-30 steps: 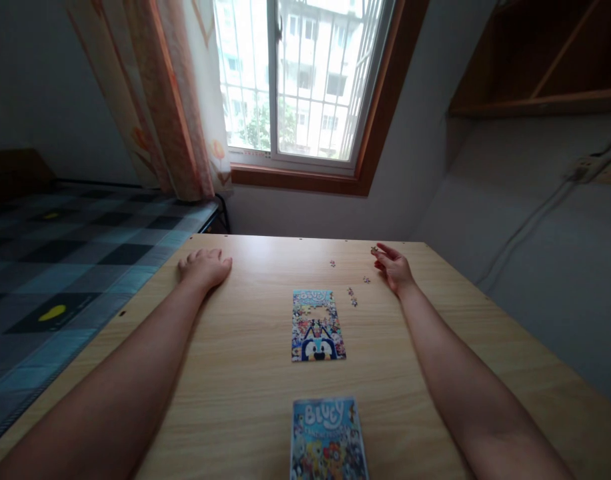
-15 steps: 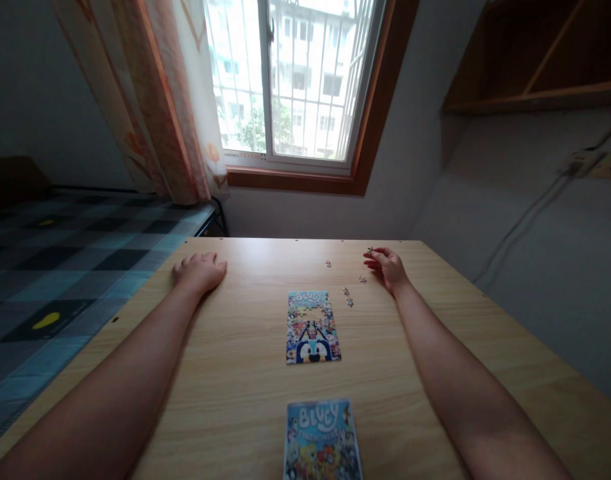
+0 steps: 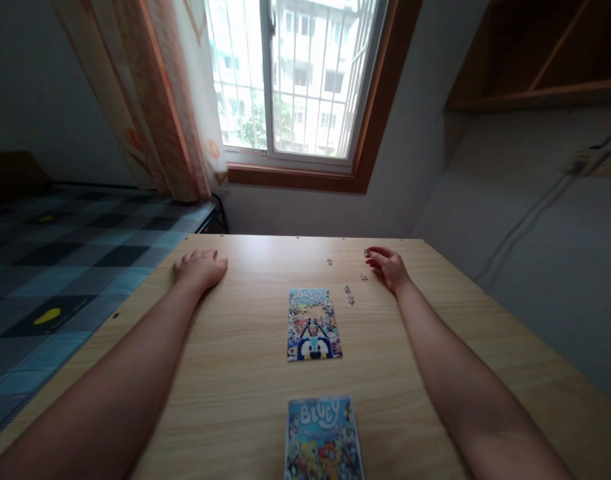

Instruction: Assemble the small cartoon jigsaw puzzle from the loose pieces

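Note:
Between the fingertips of my right hand (image 3: 389, 267) is a small jigsaw piece (image 3: 367, 253), held just above the far right of the table. My left hand (image 3: 200, 268) lies on the table at the far left, fingers spread and holding nothing. A colourful jigsaw puzzle (image 3: 314, 337) with a blue dog's face lies flat in the middle, with a gap in its upper part showing bare wood. Right of it are several loose pieces: a pair of jigsaw pieces (image 3: 349, 295), a single piece (image 3: 364, 277) near my right hand, and another piece (image 3: 329, 262) farther back.
A Bluey puzzle box (image 3: 324, 437) sits at the near edge of view on the wooden table (image 3: 235, 373). To the left is a bed with a checked cover (image 3: 100, 230). Beyond the table are a curtain (image 3: 160, 100) and a barred window (image 3: 310, 87). A wall shelf (image 3: 535, 93) hangs at right.
My right hand has shifted the held jigsaw piece slightly to the left and tilted it. My left hand stays in place. The whole view has moved a little.

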The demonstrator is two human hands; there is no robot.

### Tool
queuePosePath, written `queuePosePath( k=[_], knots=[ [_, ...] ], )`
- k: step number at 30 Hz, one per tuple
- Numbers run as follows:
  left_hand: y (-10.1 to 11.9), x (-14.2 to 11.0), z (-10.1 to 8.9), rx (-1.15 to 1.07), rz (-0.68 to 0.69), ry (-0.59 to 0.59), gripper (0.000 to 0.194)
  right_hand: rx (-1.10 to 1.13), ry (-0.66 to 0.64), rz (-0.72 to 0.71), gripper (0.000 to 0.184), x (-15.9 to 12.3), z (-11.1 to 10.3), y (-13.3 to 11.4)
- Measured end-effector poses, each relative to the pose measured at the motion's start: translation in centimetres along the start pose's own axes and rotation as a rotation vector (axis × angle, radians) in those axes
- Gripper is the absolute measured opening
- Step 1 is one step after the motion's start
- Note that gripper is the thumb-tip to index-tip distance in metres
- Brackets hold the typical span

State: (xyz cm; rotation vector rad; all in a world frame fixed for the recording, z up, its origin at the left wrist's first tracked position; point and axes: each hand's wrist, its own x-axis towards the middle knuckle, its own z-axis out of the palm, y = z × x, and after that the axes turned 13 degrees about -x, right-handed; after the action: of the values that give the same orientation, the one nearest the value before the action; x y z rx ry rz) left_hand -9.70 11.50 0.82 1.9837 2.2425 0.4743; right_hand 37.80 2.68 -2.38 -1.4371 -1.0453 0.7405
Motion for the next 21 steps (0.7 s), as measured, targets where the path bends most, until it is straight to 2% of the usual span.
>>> queuePosePath(
  k=[4, 9, 15, 21],
  knots=[
    [0.16, -0.38, -0.25, 0.003, 0.011, -0.011, 0.068, -0.059, 0.005, 0.018, 0.034, -0.11, -0.11, -0.01],
    [0.08, -0.62, -0.27, -0.003, 0.026, 0.006, 0.065, -0.071, -0.017, 0.02, 0.027, 0.13, 0.04, 0.26],
    [-0.28, -0.38, -0.03, -0.019, 0.042, 0.019, 0.066, 0.003, -0.032, 0.018, 0.021, 0.4, 0.29, 0.43],
    [-0.26, -0.39, 0.17, -0.001, 0.048, 0.027, 0.065, 0.065, -0.014, 0.031, 0.022, 0.12, 0.21, 0.05]
  ],
)
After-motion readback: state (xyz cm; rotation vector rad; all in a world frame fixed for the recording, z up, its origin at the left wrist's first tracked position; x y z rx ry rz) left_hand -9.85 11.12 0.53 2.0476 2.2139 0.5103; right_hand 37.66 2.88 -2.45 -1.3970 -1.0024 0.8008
